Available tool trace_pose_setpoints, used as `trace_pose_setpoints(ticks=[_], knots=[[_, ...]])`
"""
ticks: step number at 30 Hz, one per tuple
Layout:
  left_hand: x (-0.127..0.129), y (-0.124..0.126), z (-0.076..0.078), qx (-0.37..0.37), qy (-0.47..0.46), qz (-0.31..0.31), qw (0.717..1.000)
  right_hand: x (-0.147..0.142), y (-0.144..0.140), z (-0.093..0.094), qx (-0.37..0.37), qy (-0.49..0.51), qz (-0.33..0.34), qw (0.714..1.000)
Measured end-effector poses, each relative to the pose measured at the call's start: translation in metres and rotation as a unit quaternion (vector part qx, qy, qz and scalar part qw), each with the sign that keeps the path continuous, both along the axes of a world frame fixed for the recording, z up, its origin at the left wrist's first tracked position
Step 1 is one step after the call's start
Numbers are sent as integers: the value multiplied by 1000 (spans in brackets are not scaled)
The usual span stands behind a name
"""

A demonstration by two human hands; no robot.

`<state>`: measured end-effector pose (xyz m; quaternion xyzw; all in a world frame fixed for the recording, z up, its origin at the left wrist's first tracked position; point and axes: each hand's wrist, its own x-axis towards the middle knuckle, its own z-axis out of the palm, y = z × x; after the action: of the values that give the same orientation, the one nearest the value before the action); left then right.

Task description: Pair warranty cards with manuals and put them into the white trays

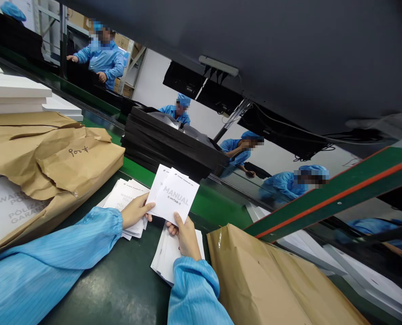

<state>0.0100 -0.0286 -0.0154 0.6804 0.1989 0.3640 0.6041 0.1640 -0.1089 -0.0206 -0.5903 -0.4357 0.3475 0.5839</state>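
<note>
A white booklet printed "MANUAL" (pixel 179 189) is pinched between the thumb and fingers of my right hand (pixel 187 237). My left hand (pixel 135 211) grips the left edge of another white booklet (pixel 157 183), which lies partly behind the manual. The two overlap, fanned slightly apart, above the green bench (pixel 119 275). Below my left hand lies a loose stack of warranty booklets (pixel 121 194). Under my right hand sits a second stack of white booklets (pixel 162 255), its top partly hidden by the hand and wrist.
Torn brown paper packages (pixel 75 158) with warranty sheets stand at left, beside white boxes (pixel 14 90). Another brown package (pixel 255 275) is at right, near a green-and-orange slanted beam (pixel 339 196). Black stacked sheets (pixel 167 144) stand beyond the bench; several co-workers in blue work behind.
</note>
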Motion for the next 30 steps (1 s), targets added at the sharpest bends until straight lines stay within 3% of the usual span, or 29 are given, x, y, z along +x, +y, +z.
trace_pose_setpoints(ticks=[24, 30], knots=[[-1, -1, 2, -1, 5, 3, 1000, -1, 1, 2, 1, 8, -4, 1000], [-1, -1, 2, -3, -1, 0, 1000, -2, -4, 9, 4, 17, 33, 999]])
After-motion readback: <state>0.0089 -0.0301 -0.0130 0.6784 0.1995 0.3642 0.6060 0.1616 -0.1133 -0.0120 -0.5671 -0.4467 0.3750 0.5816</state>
